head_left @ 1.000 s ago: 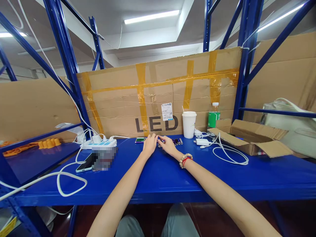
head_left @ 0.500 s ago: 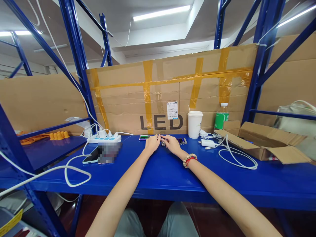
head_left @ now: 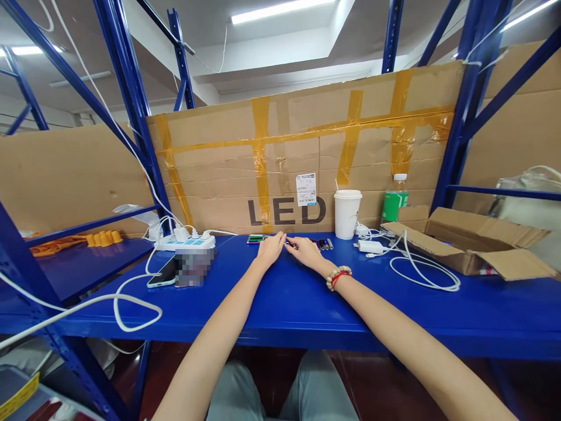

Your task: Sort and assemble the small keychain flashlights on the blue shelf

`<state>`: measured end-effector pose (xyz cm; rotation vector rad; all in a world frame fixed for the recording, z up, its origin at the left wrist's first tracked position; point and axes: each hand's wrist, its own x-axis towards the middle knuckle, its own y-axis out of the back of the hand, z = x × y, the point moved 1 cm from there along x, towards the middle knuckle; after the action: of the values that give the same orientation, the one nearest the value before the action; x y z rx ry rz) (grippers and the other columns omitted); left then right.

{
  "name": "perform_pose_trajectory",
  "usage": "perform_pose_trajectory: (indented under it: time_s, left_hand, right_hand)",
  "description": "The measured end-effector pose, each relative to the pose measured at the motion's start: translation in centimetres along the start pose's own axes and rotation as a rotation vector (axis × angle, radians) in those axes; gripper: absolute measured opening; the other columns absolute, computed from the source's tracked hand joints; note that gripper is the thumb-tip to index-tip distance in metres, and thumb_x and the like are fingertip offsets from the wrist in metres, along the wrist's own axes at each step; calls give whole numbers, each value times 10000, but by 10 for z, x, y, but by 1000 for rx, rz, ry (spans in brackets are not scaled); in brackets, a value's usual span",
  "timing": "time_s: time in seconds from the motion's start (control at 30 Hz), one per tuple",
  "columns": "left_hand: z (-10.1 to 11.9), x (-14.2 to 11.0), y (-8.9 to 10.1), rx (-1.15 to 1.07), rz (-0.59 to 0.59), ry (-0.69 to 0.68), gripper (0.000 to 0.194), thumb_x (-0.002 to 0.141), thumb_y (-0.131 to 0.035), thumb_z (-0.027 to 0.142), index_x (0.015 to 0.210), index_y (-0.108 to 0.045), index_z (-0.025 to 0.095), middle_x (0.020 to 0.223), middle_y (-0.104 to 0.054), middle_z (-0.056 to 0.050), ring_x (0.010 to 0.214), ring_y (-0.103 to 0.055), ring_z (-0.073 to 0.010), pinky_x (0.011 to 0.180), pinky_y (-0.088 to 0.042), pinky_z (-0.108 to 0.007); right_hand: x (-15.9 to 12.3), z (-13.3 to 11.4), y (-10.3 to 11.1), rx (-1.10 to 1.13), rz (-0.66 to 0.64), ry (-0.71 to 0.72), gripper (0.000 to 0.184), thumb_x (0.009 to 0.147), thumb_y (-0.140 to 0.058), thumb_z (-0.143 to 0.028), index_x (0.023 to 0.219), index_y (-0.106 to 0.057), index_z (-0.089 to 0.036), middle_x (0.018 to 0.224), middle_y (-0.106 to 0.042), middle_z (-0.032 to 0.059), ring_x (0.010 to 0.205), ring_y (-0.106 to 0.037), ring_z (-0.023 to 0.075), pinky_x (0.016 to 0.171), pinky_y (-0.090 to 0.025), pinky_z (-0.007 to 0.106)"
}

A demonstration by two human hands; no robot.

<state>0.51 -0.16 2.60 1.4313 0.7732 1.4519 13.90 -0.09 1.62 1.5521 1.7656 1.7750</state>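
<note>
My left hand [head_left: 270, 249] is over the blue shelf top [head_left: 280, 298], its fingers closed together at the tips. Close beside it, my right hand [head_left: 305, 251] has its fingers pinched near a small dark item, too small to name. The fingertips of both hands nearly meet. Left of my left hand lies a flat, thin piece with green and purple colouring [head_left: 255, 239], partly hidden by that hand. Just past my right hand sits a row of small dark and silver cylinders [head_left: 325, 244]. A beaded bracelet and a red cord [head_left: 337, 276] circle my right wrist.
A white paper cup [head_left: 347, 215] and a green-labelled bottle [head_left: 394, 202] stand at the back right. An open cardboard box [head_left: 468, 257] and white cables [head_left: 421, 285] lie further right. A power strip [head_left: 188, 241] and phone [head_left: 163, 275] are at left; a cardboard panel [head_left: 210, 181] stands behind.
The camera view has shifted, so the scene sits further right in the picture than one second ago. Both hands stay together at the same place, with small finger movements.
</note>
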Motion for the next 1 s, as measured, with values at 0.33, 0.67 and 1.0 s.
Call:
perform_pose_trajectory:
  time_s: [0.33, 0.67, 1.0]
  left_hand:
    - [-3, -1, -1, -25, 9, -113, 330, 936, -269, 377, 884, -558, 228, 891, -672, -36, 872, -619, -196, 658, -391, -242]
    - [-1, 0, -3, -83, 22, -121, 350, 938, -244, 377, 885, -553, 221, 894, -667, -48, 877, -616, -207, 681, -408, -259]
    - [0, 7, -13, -321, 83, -95, 295, 939, -229, 302, 863, -492, 192, 864, -637, -69, 824, -597, -183, 726, -422, -280]
  right_hand:
    - [3, 3, -4, 9, -44, -9, 236, 852, -471, -304, 769, -655, -182, 716, -663, 33, 641, -563, 135, 508, -259, 213]
    - [6, 8, -6, 28, 47, 65, 212, 842, -462, -186, 748, -651, -160, 731, -666, 58, 635, -557, 141, 583, -320, 216]
    - [13, 25, -16, 230, 261, 59, 256, 867, -413, -233, 836, -655, -154, 736, -646, 55, 644, -554, 156, 618, -392, 250]
